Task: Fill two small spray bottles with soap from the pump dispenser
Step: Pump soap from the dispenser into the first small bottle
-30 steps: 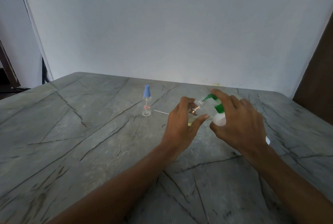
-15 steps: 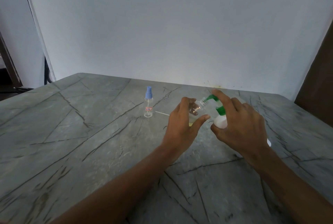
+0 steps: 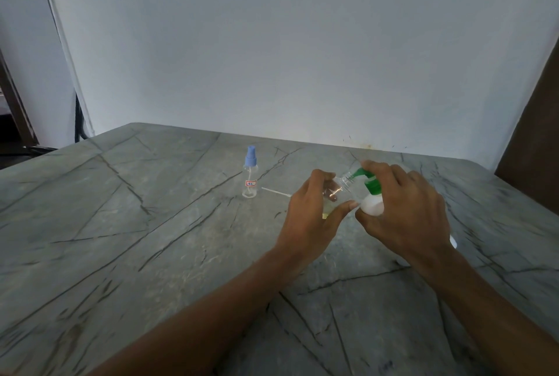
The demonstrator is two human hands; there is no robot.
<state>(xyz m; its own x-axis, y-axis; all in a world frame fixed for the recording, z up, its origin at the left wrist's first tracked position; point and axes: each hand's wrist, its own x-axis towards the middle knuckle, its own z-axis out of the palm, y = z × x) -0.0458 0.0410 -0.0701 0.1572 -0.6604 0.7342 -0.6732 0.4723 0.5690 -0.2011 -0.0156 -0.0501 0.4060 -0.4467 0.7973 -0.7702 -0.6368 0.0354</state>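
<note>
My left hand (image 3: 314, 218) grips a small clear spray bottle (image 3: 340, 189) with its cap off, tilted so its threaded neck points right; a little yellowish liquid shows at its bottom. My right hand (image 3: 408, 209) holds the white pump dispenser (image 3: 372, 204), a finger lying over its green pump head (image 3: 367, 180), whose nozzle sits at the bottle's mouth. A second clear spray bottle (image 3: 250, 177) with a blue sprayer cap and a small label stands upright to the left, apart from both hands.
A thin white dip tube (image 3: 276, 191) lies on the grey marble table (image 3: 121, 224) between the standing bottle and my left hand. A white wall runs along the table's far edge. A small white object (image 3: 452, 242) peeks out behind my right wrist.
Hands, bottle and dispenser keep the same grip and pose. The view has shifted slightly, nothing else visibly moved.
</note>
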